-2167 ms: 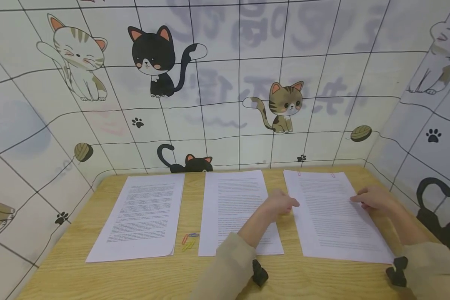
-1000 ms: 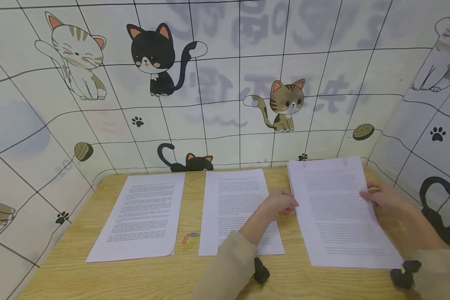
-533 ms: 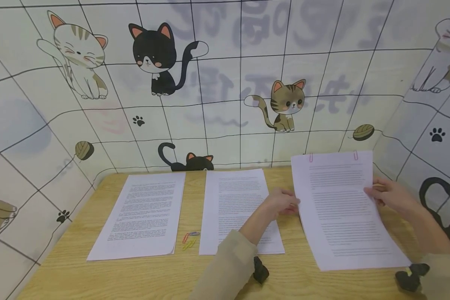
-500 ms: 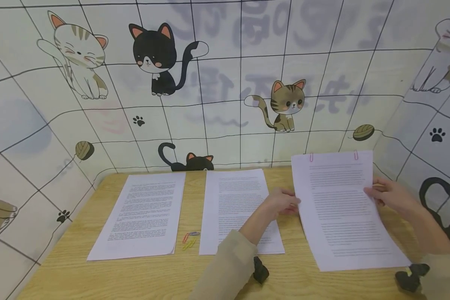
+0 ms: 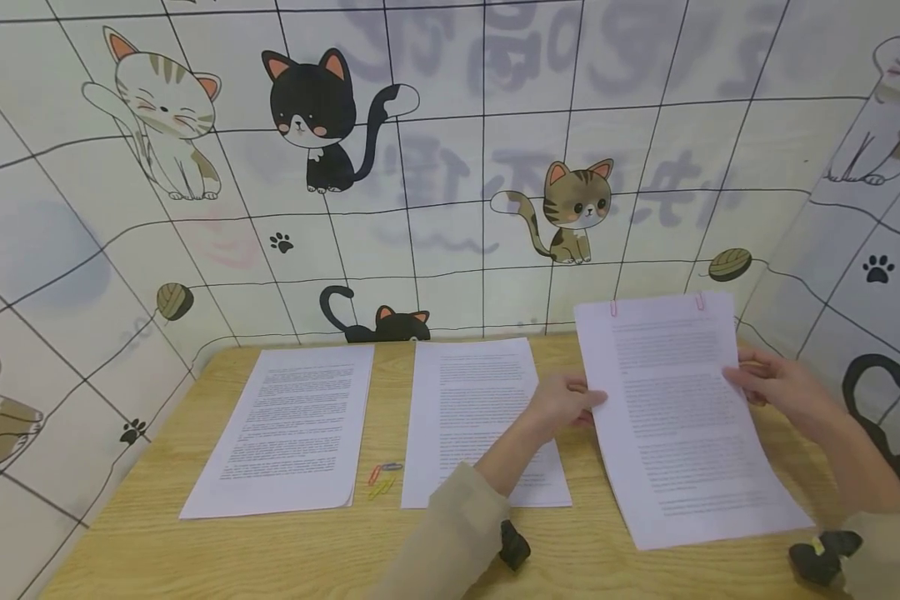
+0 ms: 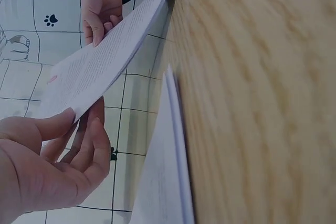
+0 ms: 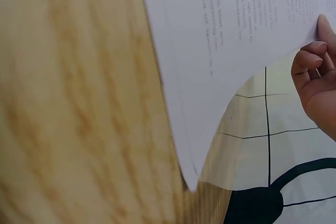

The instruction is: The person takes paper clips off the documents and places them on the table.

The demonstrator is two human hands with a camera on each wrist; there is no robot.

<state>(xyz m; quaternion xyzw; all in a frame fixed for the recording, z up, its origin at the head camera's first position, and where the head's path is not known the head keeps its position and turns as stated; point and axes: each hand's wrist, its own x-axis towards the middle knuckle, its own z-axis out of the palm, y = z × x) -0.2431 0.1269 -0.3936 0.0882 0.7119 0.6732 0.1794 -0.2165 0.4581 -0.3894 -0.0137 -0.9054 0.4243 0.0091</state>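
A stack of printed paper (image 5: 682,417) at the right is tilted up, its far end raised and its near edge low by the table. Two pink paper clips (image 5: 613,308) sit along its top edge. My left hand (image 5: 562,400) pinches the stack's left side, thumb on the printed face and fingers behind, as the left wrist view shows. My right hand (image 5: 780,383) pinches the opposite side, its thumb on the front in the right wrist view. There the sheet (image 7: 220,24) bends in a curve down to its near corner.
A middle stack of printed sheets (image 5: 483,417) lies partly under my left forearm. Another printed stack (image 5: 285,433) lies at the left. Between them are several loose clips: red (image 5: 374,475), blue (image 5: 392,467) and yellow (image 5: 382,487). A cat-patterned wall covering (image 5: 450,225) encloses the wooden table (image 5: 270,558).
The right stack lay flat at first; both hands have raised its far end. Over the last half second its top has shifted slightly left and up.
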